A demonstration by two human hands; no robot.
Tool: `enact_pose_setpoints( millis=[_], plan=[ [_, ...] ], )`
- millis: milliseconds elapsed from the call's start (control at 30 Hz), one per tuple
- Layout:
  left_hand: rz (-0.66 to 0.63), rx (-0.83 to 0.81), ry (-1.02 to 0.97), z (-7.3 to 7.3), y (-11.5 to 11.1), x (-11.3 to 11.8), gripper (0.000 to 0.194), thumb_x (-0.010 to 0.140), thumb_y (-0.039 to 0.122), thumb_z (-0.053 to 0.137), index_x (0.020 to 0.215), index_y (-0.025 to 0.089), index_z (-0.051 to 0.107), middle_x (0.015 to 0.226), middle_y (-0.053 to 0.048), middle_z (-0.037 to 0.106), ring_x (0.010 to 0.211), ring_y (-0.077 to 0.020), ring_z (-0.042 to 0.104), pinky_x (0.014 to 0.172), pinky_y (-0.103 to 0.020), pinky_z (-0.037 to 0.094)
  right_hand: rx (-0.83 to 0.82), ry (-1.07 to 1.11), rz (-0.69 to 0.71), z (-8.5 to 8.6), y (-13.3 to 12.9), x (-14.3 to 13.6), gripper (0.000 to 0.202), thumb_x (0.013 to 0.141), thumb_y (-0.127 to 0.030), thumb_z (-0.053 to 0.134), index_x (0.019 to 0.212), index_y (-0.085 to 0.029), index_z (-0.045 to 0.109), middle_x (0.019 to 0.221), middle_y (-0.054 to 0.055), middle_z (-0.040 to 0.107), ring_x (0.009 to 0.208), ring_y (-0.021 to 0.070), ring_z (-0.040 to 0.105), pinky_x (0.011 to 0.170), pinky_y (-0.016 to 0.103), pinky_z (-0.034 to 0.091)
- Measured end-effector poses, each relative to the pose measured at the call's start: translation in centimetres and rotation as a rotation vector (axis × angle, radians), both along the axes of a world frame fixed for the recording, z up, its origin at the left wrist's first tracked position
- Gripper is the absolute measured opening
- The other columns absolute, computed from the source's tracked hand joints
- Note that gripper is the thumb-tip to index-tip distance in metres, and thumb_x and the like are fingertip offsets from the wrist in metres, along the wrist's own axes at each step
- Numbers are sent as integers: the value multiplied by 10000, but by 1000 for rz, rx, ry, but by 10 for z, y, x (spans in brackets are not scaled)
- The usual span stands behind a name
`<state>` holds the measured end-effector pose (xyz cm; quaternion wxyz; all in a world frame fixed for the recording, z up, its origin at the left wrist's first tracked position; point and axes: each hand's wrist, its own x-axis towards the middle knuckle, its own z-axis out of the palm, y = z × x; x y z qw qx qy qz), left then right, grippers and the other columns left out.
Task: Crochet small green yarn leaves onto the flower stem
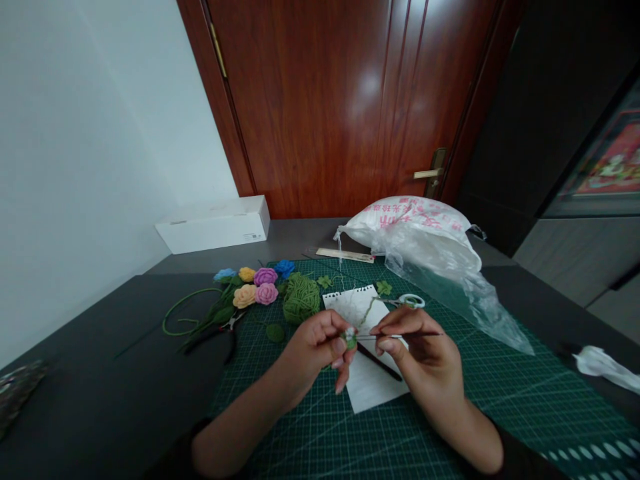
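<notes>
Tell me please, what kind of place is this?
Probably a craft desk in a home or small workroom: there is a green cutting mat, a ball of green yarn and a wooden door close behind.

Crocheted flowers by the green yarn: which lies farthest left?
The pale blue crocheted flower; the yellow one, peach one, purple one, pink one and deep blue one lie further right.

Along the mat's [300,447] near edge we have open passage; the yarn ball [301,300], flowers [257,287] and pliers [233,325] obstruct its far left, the bag [425,233] its far side.
</notes>
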<state>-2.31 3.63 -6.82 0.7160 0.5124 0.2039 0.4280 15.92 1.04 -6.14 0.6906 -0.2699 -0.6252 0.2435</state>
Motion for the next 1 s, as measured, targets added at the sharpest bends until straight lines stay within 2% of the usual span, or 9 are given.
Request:
enact_pose_setpoints(
  millis=[133,267,533,667,733,800,867,1000],
  plan=[
    [4,5,8,-1,-1,-1,233,846,307,766,919,164,598,605,47,577,396,-65,457,357,-172,441,-37,37,11,0,0,0,59,877,-162,725,873,-217,703,741,20,704,640,160,677,564,273,553],
    [7,2,32,0,-2,-1,224,847,289,762,905,171,581,615,41,596,401,-70,476,362,-173,441,-189,119,52,1,1,-1,60,888,-215,725,861,-206,672,776,9,686,509,113,630,478,242,523],
    [58,-11,86,-4,-1,0,280,764,302,816,858,169,588,594,38,624,380,-77,494,335,-175,433,-395,143,165,0,7,-1,196,894,-318,727,810,-212,586,571,-72,562,425,89,550,443,207,458],
    [74,-40,130,-4,-3,0,255,752,285,810,837,165,602,574,39,621,344,-66,461,308,-163,392,-373,100,165,-4,4,-4,182,897,-315,720,810,-210,599,617,-57,572,433,91,553,435,213,455],
    [76,-58,151,-5,-4,0,243,743,270,810,811,163,602,572,40,617,337,-59,444,305,-166,392,-295,11,98,-6,1,-6,157,895,-290,717,795,-208,629,669,-22,616,502,113,591,470,233,473],
    [79,-73,169,-6,-5,1,241,733,259,812,775,160,596,576,36,618,338,-54,433,307,-174,408,-164,-102,44,-7,0,-8,130,901,-251,702,787,-212,654,704,11,664,619,153,641,570,276,513],
    [83,-81,179,-7,-5,1,254,719,256,818,755,159,587,578,30,624,339,-52,427,306,-180,419,-108,-152,51,-7,2,-8,138,903,-245,696,777,-214,650,705,18,677,670,169,656,616,295,523],
    [113,-61,157,-4,-5,3,273,738,291,820,842,165,601,573,41,612,366,-59,430,309,-169,418,-294,-7,205,-4,13,1,198,895,-351,717,806,-218,600,650,-36,596,475,114,577,447,236,485]
  ],
)
